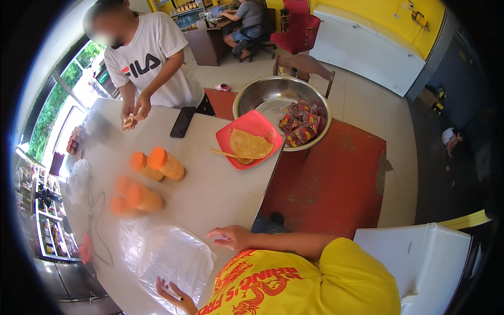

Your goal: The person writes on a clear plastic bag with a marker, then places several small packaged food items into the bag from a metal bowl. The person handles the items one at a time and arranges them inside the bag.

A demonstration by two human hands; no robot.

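Note:
My left hand (pixel 177 298) is at the near edge of a clear plastic sheet or bag (pixel 170 254), with its fingers apart and nothing seen in it. Fingers loosely stretched, my right hand (pixel 233 238) hovers or rests by the plastic's right side; I cannot tell whether it touches. Nothing shows in that hand either. Several jars with orange lids and orange contents (pixel 167 163) stand beyond the plastic. Farther off, a red square tray (pixel 224 137) holds a tan, flat mass (pixel 249 144) and a wooden spoon (pixel 224 154).
A black phone (pixel 182 122) lies near the far edge of the table (pixel 210 181). Across stands a person in white (pixel 152 50), handling something small. A steel basin (pixel 247 100) with dark red packets (pixel 302 123) is beyond the table's right corner. A white chest (pixel 415 257) stands at right.

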